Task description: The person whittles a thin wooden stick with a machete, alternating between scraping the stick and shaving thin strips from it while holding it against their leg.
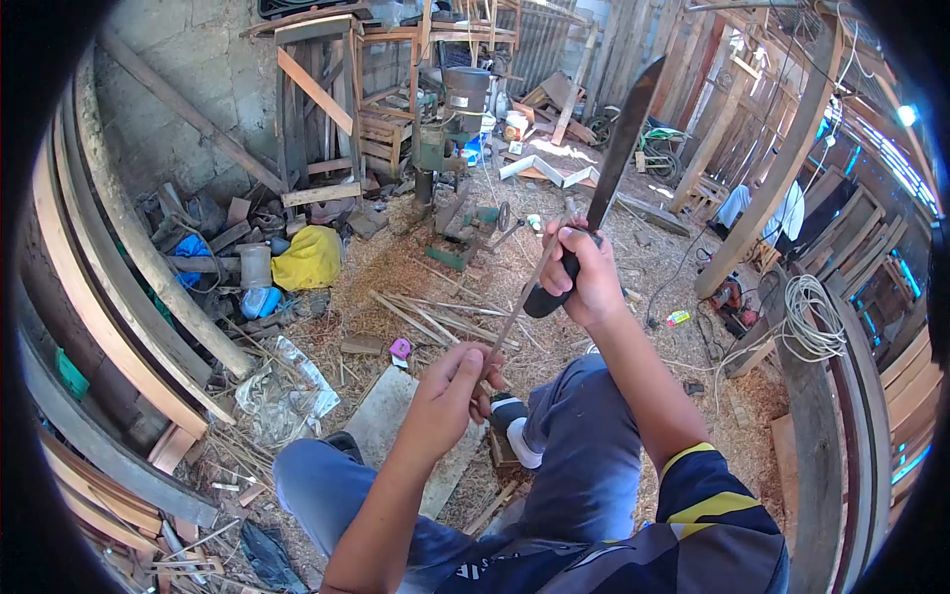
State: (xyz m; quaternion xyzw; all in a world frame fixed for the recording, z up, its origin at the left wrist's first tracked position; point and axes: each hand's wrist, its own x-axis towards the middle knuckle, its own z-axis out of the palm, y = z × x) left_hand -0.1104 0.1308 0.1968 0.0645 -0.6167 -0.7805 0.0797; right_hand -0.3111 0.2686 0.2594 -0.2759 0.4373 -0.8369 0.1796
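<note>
My right hand (596,287) is closed around the black handle of a machete (625,144). Its long dark blade points up and away from me. Lower and to the left, my left hand (443,401) grips one end of a thin, narrow brownish strip (519,309). The strip slants up to the right, and its far end reaches the fingers of my right hand beside the machete's handle. Whether the strip is wood or metal I cannot tell. Both hands are above the floor, in front of my bent knees.
A green drill press (431,148) stands ahead, with a machine vise (465,233) at its foot. Thin wood sticks (445,319) and a pink tape measure (400,348) lie on the shavings-covered floor. A coiled cable (813,317) hangs right; a person (782,210) sits behind a post.
</note>
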